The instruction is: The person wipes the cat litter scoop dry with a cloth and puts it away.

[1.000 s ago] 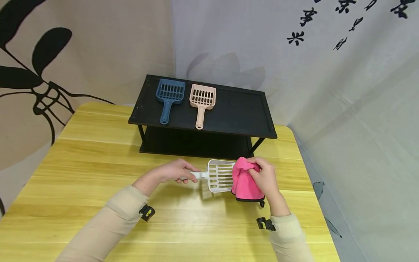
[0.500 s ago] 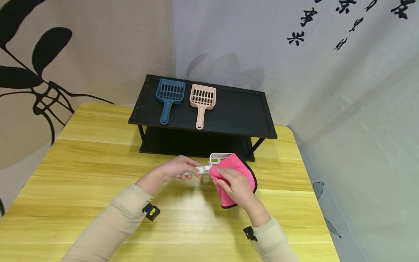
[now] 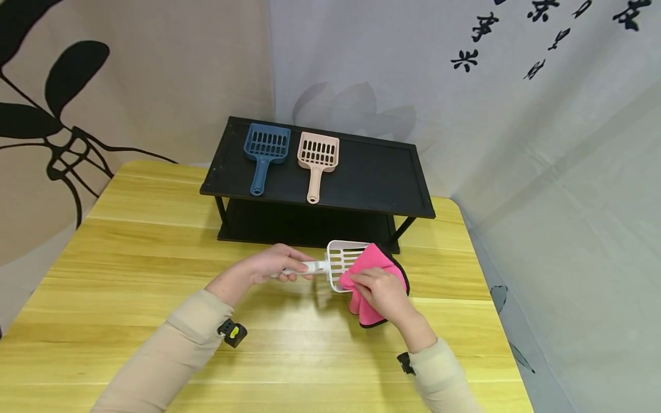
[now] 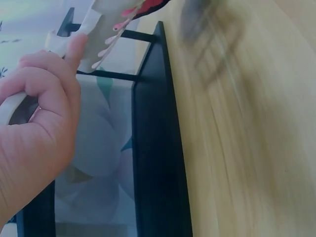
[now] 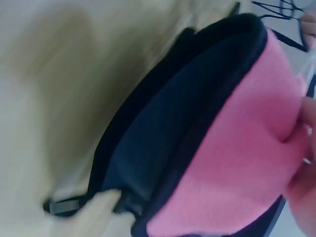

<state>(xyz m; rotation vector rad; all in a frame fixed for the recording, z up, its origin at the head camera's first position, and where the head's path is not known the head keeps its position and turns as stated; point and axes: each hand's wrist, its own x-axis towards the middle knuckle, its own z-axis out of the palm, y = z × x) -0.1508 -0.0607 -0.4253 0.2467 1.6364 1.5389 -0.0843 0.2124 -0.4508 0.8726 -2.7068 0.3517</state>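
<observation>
My left hand (image 3: 279, 265) grips the handle of a white slotted litter scoop (image 3: 321, 267), whose head points right above the table. In the left wrist view the fingers of the left hand (image 4: 42, 113) curl round that handle. A pink cloth (image 3: 376, 259) with black edging is bunched in my right hand (image 3: 384, 292), which pinches it against the scoop's head. The cloth covers the far right part of the slots. Seen from the right wrist, the cloth (image 5: 237, 143) hangs with a dark inner side and a small black loop; the right fingers show only at the edge.
Behind the hands stands a black two-tier rack (image 3: 377, 178). On its top lie a blue litter scoop (image 3: 262, 166) and a pale pink litter scoop (image 3: 316, 172), handles facing me. The wooden table (image 3: 129, 275) ends near a printed cloth backdrop (image 3: 558, 172).
The right hand slid the cloth left across the scoop's head to near the handle, then slightly back right, baring more slots. The scoop has shifted a little farther from me.
</observation>
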